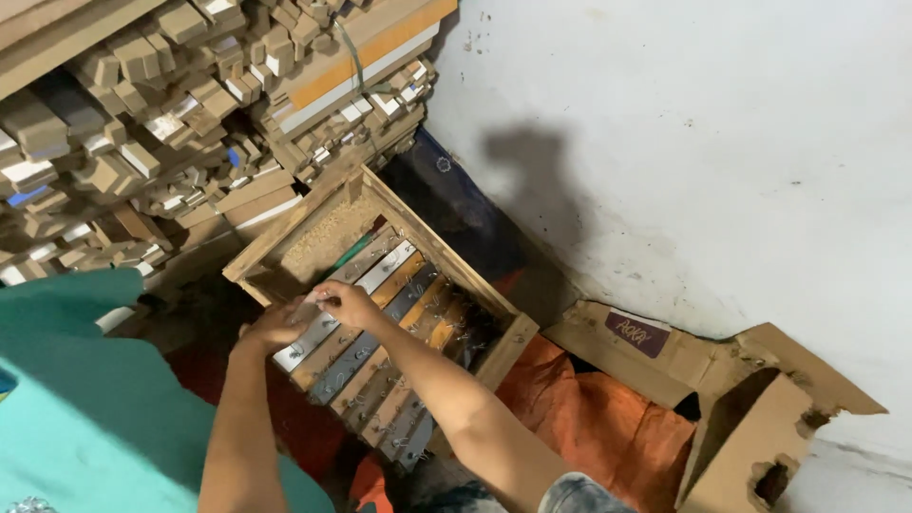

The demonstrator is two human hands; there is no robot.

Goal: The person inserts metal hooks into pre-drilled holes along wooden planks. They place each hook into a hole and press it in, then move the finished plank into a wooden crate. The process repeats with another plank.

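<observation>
While both hands meet over the wooden crate (pixel 285 233), the right hand (pixel 347 302) pinches a small pale piece between thumb and fingers, and the left hand (pixel 275 326) rests curled on a silvery strip (pixel 328 328) among the slats lying in it. Stacked timber offcuts (pixel 171 123) rise far left; orange cloth (pixel 589 418) and torn cardboard (pixel 741 418) lie right, by the white wall (pixel 712 142).

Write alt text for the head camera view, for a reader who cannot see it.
Seen from above, a person's left hand and right hand meet over a wooden crate filled with flat wood and metal strips, pinching a small piece between them. Stacked timber offcuts fill the upper left; orange cloth, torn cardboard and a white wall lie to the right.
</observation>
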